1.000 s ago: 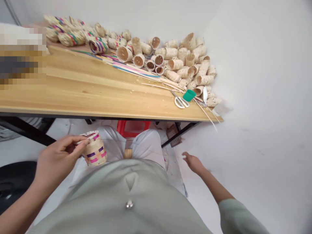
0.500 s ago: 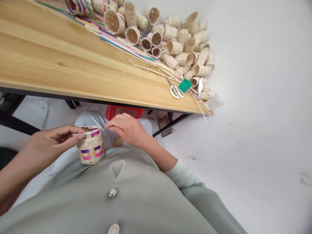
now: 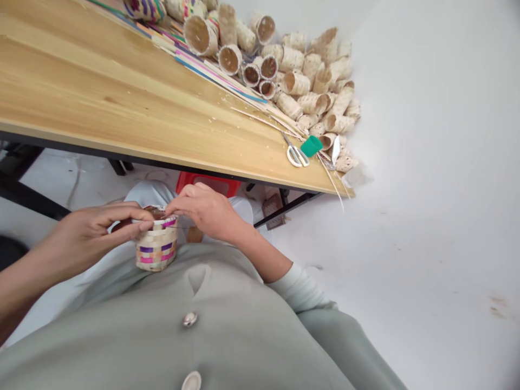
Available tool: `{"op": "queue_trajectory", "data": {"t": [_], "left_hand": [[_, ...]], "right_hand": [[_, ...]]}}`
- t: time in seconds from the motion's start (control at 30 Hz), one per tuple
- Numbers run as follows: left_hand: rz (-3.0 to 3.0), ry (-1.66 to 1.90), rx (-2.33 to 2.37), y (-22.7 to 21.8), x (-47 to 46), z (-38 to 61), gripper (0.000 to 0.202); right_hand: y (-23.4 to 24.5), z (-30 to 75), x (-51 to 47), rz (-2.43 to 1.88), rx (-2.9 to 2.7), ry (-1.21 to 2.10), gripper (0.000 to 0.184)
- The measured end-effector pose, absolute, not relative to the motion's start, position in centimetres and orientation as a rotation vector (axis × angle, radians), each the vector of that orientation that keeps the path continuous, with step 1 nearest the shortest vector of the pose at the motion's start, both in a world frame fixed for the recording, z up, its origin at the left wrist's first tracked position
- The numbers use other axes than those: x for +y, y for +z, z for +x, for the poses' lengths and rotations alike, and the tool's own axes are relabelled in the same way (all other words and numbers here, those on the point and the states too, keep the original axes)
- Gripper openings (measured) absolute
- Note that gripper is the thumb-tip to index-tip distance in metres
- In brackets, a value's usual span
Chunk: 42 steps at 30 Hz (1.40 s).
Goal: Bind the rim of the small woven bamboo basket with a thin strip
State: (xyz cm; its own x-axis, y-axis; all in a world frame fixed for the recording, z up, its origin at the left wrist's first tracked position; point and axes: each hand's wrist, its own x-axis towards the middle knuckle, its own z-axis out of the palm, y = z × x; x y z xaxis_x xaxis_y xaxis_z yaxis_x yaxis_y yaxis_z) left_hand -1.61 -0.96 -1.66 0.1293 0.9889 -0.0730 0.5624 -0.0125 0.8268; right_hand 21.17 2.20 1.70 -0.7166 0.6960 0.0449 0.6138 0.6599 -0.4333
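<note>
A small woven basket [image 3: 156,250] with pink, purple and orange bands stands upright over my lap, its mouth facing up. My left hand [image 3: 117,222] is closed on the near-left part of its rim, thumb outside and fingers along the edge. At the right side of the rim, my right hand [image 3: 201,210] pinches a thin needle-like piece, too small to make out fully. A fine dark thread [image 3: 181,227] runs from the basket's rim below the right hand. The left fingers hide part of the rim.
Scissors [image 3: 298,156] and a green cup-like piece [image 3: 311,146] lie on the wooden table [image 3: 142,119]. Behind them are many woven tubes [image 3: 296,83] and long coloured strips [image 3: 219,79]. Under the table edge is a red stool [image 3: 209,184].
My right hand has moved left, closer to the basket's rim. The basket and my left hand have shifted slightly right in view. The table scene has shifted a little with the camera.
</note>
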Motion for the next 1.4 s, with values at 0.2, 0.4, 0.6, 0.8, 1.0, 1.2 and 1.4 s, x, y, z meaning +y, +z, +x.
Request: {"op": "queue_trajectory", "data": {"t": [0.2, 0.4, 0.6, 0.8, 1.0, 1.2, 1.4], "left_hand": [[1.761, 0.754, 1.451, -2.1, -0.9, -2.0, 0.069], [1.857, 0.739, 1.363, -2.1, -0.9, -2.1, 0.059], [1.968, 0.829, 1.261, -1.7, -0.7, -1.8, 0.044], [2.036, 0.839, 1.13, -1.4, -0.5, -1.7, 0.035], [2.022, 0.793, 1.095, -1.7, -0.3, -1.6, 0.035], [1.917, 0.737, 1.244, -2.6, 0.0, -1.7, 0.045], [1.859, 0.691, 1.307, -2.6, 0.2, -1.9, 0.056]], "right_hand": [[1.8, 21.1, 2.5, -1.022, -2.721, 0.62, 0.026], [1.7, 21.3, 2.8, -0.909, -2.712, 0.675, 0.026], [1.9, 21.4, 3.4, -0.814, -2.773, 0.649, 0.029], [2.3, 21.4, 4.7, -0.634, -2.896, 0.662, 0.026], [2.8, 21.2, 5.2, -0.513, -2.958, 0.753, 0.026], [2.3, 21.0, 5.7, -0.605, -2.832, 0.966, 0.019], [2.7, 21.0, 5.9, -0.662, -2.533, 1.348, 0.016]]}}
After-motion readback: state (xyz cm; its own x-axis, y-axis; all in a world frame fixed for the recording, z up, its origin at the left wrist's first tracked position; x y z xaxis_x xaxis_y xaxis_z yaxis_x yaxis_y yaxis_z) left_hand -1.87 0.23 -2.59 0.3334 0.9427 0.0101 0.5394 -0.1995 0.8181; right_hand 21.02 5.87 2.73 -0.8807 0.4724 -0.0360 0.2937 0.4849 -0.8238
